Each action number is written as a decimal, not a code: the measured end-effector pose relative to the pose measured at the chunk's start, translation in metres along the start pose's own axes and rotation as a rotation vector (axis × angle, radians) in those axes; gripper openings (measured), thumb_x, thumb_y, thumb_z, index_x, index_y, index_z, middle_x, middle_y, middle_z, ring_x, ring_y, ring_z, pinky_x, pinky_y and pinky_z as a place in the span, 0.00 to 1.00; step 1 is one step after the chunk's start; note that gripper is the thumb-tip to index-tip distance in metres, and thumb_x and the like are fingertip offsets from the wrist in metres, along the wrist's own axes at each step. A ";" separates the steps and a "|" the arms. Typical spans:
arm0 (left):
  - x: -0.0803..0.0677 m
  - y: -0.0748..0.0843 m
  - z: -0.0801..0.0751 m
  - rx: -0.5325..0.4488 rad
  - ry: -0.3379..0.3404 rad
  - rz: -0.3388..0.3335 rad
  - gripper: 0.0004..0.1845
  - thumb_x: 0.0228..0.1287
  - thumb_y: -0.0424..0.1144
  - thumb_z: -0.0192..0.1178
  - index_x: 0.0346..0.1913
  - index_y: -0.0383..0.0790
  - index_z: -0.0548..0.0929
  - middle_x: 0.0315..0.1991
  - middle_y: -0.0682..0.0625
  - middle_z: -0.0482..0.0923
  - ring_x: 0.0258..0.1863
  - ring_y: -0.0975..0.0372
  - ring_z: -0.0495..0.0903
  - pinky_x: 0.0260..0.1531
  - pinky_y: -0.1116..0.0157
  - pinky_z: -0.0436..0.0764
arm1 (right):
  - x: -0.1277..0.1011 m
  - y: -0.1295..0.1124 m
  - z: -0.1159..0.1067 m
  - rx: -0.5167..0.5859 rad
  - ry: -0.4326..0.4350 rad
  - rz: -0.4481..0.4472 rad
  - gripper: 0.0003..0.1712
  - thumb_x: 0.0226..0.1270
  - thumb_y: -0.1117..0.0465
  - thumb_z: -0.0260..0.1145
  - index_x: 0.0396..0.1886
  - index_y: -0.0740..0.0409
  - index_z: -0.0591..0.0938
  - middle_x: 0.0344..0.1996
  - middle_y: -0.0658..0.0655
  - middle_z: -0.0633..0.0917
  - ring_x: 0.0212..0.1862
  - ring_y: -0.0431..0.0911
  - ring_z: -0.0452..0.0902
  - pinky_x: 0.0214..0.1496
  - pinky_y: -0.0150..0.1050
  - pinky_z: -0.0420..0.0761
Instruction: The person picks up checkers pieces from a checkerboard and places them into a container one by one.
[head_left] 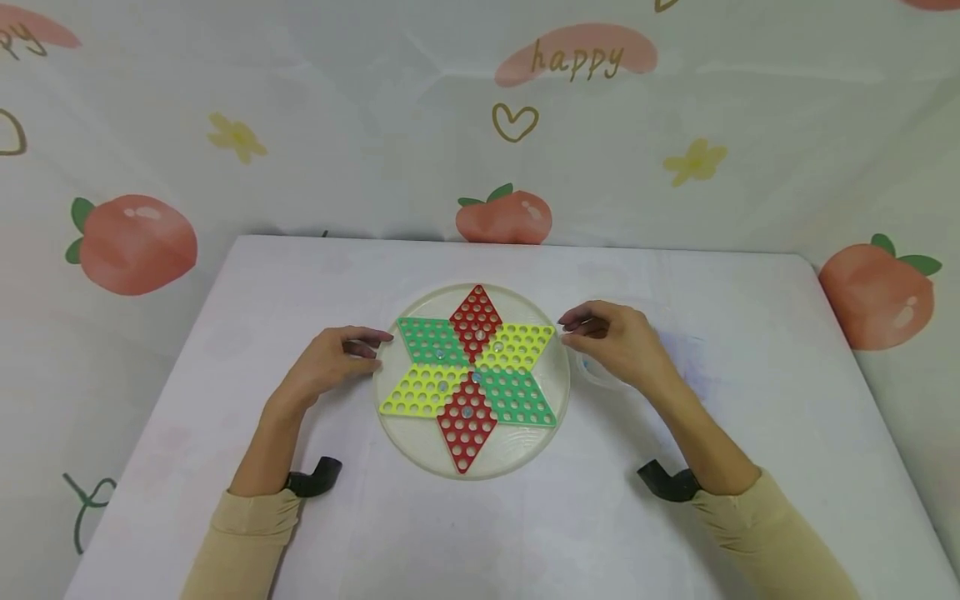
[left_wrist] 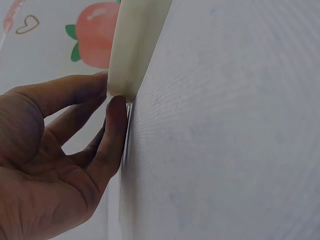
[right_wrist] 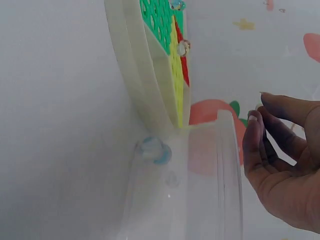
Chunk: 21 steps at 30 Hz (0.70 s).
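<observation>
Two hands flank the round game board (head_left: pixel 517 454), which lies flat at the middle of your desk (head_left: pixel 262 292). Your left hand (head_left: pixel 330 362) touches the board's left rim with loosely bent fingers (left_wrist: pixel 112 135), gripping nothing. Your right hand (head_left: pixel 618 342) hovers at the right rim, fingers (right_wrist: pixel 255 145) relaxed and empty, above a clear container (right_wrist: pixel 210 185) holding a marble (right_wrist: pixel 152 150).

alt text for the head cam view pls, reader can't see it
A round Chinese checkers board with a red, green and yellow star lies on a white table, a few marbles in its holes. The left hand touches its left rim; the right hand hovers at its right rim, over a clear container.
</observation>
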<state>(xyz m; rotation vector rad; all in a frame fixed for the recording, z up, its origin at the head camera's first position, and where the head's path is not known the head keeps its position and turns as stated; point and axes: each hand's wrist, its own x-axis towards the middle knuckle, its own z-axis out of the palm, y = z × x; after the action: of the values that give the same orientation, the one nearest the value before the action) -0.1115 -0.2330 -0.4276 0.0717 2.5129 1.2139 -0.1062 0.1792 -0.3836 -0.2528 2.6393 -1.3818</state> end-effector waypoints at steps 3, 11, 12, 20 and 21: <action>0.000 0.000 0.000 0.003 -0.004 0.001 0.21 0.61 0.34 0.68 0.59 0.42 0.83 0.48 0.43 0.82 0.47 0.53 0.79 0.46 0.60 0.75 | 0.001 -0.003 0.006 0.015 -0.016 -0.011 0.13 0.62 0.62 0.72 0.46 0.59 0.85 0.39 0.54 0.87 0.39 0.45 0.83 0.41 0.33 0.80; 0.001 0.001 0.000 0.001 -0.013 0.001 0.22 0.60 0.32 0.66 0.59 0.42 0.83 0.49 0.43 0.81 0.47 0.53 0.79 0.44 0.61 0.76 | 0.010 -0.009 0.023 0.077 -0.060 -0.066 0.12 0.62 0.64 0.72 0.45 0.62 0.85 0.39 0.56 0.87 0.40 0.46 0.83 0.43 0.33 0.81; 0.001 0.001 0.000 0.002 -0.017 0.002 0.22 0.60 0.31 0.66 0.59 0.42 0.83 0.49 0.42 0.81 0.47 0.53 0.79 0.44 0.61 0.76 | 0.012 -0.009 0.025 0.081 -0.063 -0.071 0.12 0.62 0.64 0.72 0.45 0.62 0.85 0.39 0.56 0.87 0.40 0.46 0.83 0.43 0.34 0.81; 0.004 0.001 -0.001 -0.005 -0.031 0.006 0.23 0.58 0.30 0.67 0.58 0.41 0.83 0.49 0.43 0.81 0.46 0.53 0.79 0.44 0.61 0.76 | 0.021 -0.011 0.037 0.069 -0.085 -0.069 0.12 0.62 0.63 0.72 0.45 0.62 0.85 0.39 0.55 0.87 0.40 0.45 0.83 0.45 0.37 0.81; 0.004 0.001 -0.001 -0.004 -0.032 0.006 0.23 0.58 0.30 0.68 0.58 0.41 0.83 0.49 0.43 0.81 0.46 0.53 0.79 0.44 0.60 0.76 | 0.022 -0.012 0.038 0.069 -0.089 -0.065 0.13 0.63 0.63 0.72 0.45 0.62 0.85 0.40 0.55 0.87 0.40 0.45 0.83 0.46 0.38 0.81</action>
<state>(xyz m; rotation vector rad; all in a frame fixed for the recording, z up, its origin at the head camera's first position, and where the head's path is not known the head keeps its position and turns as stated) -0.1162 -0.2325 -0.4273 0.0971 2.4847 1.2114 -0.1190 0.1371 -0.3970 -0.3860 2.5275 -1.4431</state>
